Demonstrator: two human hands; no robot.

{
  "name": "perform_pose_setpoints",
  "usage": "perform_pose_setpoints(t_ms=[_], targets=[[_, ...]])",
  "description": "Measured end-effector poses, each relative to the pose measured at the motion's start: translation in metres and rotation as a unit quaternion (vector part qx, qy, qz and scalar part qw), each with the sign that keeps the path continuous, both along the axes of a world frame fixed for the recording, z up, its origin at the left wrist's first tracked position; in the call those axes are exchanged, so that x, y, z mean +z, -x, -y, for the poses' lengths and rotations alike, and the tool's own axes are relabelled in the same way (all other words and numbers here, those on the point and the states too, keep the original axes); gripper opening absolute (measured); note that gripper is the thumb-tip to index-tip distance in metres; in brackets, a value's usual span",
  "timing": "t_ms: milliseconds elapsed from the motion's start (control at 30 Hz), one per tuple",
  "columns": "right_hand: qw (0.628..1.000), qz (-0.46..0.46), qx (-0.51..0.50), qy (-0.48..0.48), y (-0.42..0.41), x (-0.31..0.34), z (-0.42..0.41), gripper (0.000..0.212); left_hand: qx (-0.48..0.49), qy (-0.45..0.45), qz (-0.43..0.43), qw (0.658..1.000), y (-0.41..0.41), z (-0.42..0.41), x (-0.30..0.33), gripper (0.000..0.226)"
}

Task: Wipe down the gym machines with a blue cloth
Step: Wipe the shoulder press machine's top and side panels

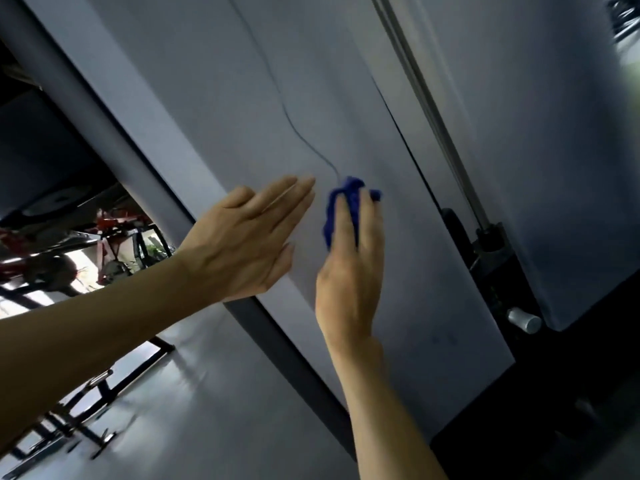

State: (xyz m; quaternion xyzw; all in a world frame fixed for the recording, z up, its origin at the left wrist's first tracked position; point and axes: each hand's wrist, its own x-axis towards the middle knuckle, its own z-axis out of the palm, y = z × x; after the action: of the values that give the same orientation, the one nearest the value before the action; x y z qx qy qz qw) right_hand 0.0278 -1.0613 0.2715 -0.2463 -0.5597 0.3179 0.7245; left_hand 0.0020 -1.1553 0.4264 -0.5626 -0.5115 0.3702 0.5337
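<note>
Dim bluish light, motion blur, tilted wide-angle view

The blue cloth is bunched up small, right of the frame's middle, pressed flat against the big, smooth grey machine panel.
</note>
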Motion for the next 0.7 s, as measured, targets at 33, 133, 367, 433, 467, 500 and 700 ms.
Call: perform_pose_setpoints(t_ms=[33, 133, 367, 433, 467, 500, 700], targets=[[0.997, -0.02, -0.006, 0.08, 0.0, -0.024, -0.003, 0.053, 0.002, 0.004, -0.015, 1.0, 0.0, -0.003, 0.0, 0.07], [0.947, -0.101, 0.01, 0.304, -0.001, -0.051, -0.004, 0.053, -0.003, 0.002, -0.017, 1.0, -0.001, -0.006, -0.001, 0.07], [0.998, -0.012, 0.024, -0.056, -0.009, 0.008, -0.018, 0.064, 0.023, 0.021, -0.009, 0.999, -0.004, -0.011, 0.002, 0.071], [0.993, -0.064, 0.014, 0.1, -0.01, -0.029, -0.035, 0.06, 0.029, 0.021, -0.014, 0.999, -0.003, -0.009, 0.002, 0.07], [0.973, -0.106, 0.015, 0.203, -0.014, -0.044, -0.04, 0.057, 0.029, 0.02, -0.015, 0.999, -0.003, -0.009, 0.002, 0.07], [0.951, -0.133, 0.024, 0.28, -0.017, -0.05, -0.04, 0.055, 0.028, 0.018, -0.013, 0.999, -0.003, -0.009, 0.002, 0.07], [0.98, -0.146, 0.131, 0.021, -0.041, 0.076, -0.053, 0.05, 0.019, 0.031, -0.001, 0.999, -0.005, -0.016, 0.009, 0.071]])
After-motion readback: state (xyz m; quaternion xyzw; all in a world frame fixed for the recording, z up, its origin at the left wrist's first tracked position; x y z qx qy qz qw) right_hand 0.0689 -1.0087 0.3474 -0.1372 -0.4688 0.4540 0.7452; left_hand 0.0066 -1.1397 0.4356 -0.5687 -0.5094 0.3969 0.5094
